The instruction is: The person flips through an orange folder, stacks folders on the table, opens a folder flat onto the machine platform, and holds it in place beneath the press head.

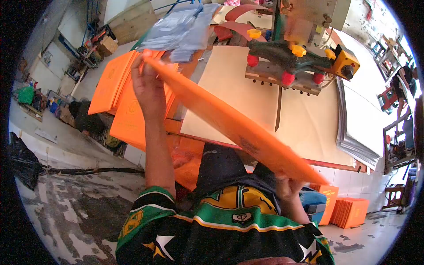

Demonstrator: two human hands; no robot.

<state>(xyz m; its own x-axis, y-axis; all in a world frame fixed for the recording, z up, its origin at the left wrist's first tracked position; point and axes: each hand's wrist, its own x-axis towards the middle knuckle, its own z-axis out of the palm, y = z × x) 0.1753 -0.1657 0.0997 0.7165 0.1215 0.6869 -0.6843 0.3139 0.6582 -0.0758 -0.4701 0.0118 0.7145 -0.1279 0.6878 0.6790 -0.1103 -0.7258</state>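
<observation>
A long orange folder (229,119) is held up in front of me, tilted from upper left to lower right and seen nearly edge-on. My left hand (148,86) is closed on its upper left end, beside the stacked orange folders. At the lower right end, my right hand (289,185) grips the folder close to my lap; part of its fingers is hidden behind the folder. Stacks of printed orange folders (112,81) lie at the table's left side, next to my left forearm. Faint dark marks show on the held folder's face.
A press machine (289,62) with yellow and red knobs stands over cream board (229,84) on the table. Clear plastic sleeves (176,31) lie at the back left, a pile of white sheets (360,119) at the right. More orange folders (349,212) stand on the floor.
</observation>
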